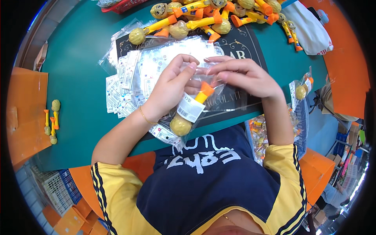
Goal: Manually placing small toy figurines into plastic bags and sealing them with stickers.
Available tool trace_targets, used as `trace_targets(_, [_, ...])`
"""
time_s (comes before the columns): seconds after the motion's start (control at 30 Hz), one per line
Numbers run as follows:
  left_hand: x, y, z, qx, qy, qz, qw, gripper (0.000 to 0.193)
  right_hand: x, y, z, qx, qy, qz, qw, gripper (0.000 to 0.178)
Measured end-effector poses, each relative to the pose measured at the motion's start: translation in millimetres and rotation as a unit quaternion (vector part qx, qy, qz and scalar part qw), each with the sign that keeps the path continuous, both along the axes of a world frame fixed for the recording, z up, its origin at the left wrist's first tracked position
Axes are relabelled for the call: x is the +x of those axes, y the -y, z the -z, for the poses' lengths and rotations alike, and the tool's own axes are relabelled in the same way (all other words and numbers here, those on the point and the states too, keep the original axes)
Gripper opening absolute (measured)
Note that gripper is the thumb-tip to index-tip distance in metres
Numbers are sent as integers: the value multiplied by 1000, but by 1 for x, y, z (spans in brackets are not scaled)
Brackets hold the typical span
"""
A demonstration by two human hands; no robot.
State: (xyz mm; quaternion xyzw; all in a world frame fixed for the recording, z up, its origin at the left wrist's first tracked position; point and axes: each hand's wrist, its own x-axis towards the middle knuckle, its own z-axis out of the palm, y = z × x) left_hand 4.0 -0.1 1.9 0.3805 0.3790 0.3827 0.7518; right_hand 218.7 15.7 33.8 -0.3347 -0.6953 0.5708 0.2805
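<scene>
Green worktable between orange panels; plastic crates and pale floor lower left; cluttered shelving lower right.

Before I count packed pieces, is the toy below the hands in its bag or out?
In: the clear bag shows around the toy, past its round head, and reaches the left hand and right hand.

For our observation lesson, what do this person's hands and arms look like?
The left hand and right hand wear no gloves. A thin gold-coloured bracelet circles the left wrist. The short sleeves are yellow, with black stripes down the outer sides.
</scene>
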Motion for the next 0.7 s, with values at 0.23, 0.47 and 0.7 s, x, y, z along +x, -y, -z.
trace_targets(0.23, [3,3,-3,34,-24,75,996,18,16,-34,-14,130,92,-128,979,15])
trace_targets(0.47, [4,6,6,43,-5,58,997,20,4,-43,9,247,80,-199,945,38])
trace_targets(0.7, [6,6,9,59,-1,10,998,17,-6,-36,7,161,96,-179,966,40])
